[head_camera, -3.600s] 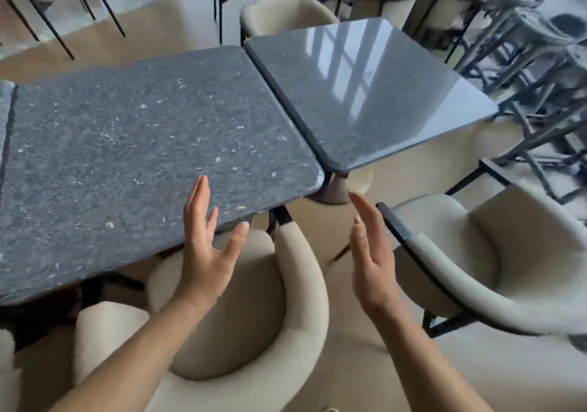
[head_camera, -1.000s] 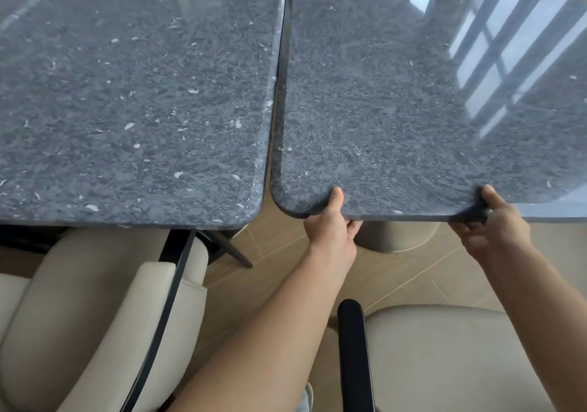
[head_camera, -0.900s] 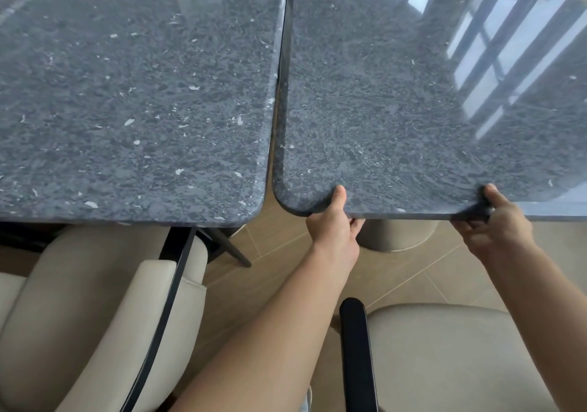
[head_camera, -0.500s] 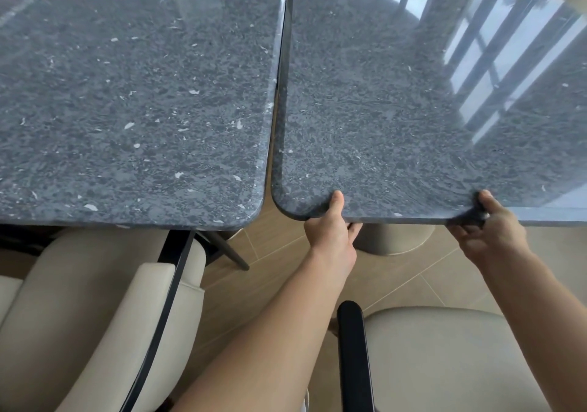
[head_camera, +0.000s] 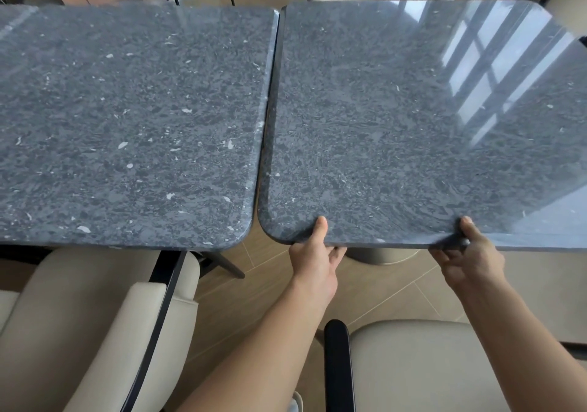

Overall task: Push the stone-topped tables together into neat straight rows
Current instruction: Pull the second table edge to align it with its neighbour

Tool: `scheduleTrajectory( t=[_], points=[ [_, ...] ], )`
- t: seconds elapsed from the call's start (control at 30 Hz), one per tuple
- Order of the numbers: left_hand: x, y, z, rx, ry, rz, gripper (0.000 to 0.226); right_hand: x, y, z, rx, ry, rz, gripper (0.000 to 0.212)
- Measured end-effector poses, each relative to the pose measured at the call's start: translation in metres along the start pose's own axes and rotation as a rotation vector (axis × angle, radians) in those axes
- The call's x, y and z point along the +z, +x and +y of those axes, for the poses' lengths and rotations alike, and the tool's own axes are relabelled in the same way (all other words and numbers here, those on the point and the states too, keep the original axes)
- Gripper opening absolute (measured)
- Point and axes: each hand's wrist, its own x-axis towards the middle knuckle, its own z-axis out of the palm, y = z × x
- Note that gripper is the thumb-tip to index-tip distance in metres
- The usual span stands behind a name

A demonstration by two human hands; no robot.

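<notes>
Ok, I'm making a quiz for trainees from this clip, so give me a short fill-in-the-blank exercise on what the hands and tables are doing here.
1. Both hands grip the near edge of the ____ table.
2. The left hand holds that edge near its ____ corner.
3. The right hand has its ____ on top of the stone.
4. The seat below the left table is a cream ____.

Missing words: right; left; thumb; armchair

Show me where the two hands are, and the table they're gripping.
left hand [head_camera: 314,260], head view, back of the hand
right hand [head_camera: 470,254], head view, knuckles
right table [head_camera: 397,125], head view, bare middle of its stone top
</notes>
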Motion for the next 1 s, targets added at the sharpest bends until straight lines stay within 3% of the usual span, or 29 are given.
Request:
scheduleTrajectory(
  t=[0.4,1.0],
  points=[
    [-0.001,-0.001,-0.003,0.034,-0.045,-0.067,0.017,-0.004,0.001,0.004,-0.038,0.012,-0.012,0.044],
    [-0.016,-0.014,0.000,0.012,-0.005,-0.039,0.016,-0.014,-0.024,0.011,-0.032,0.057,-0.023,0.047]
  ],
)
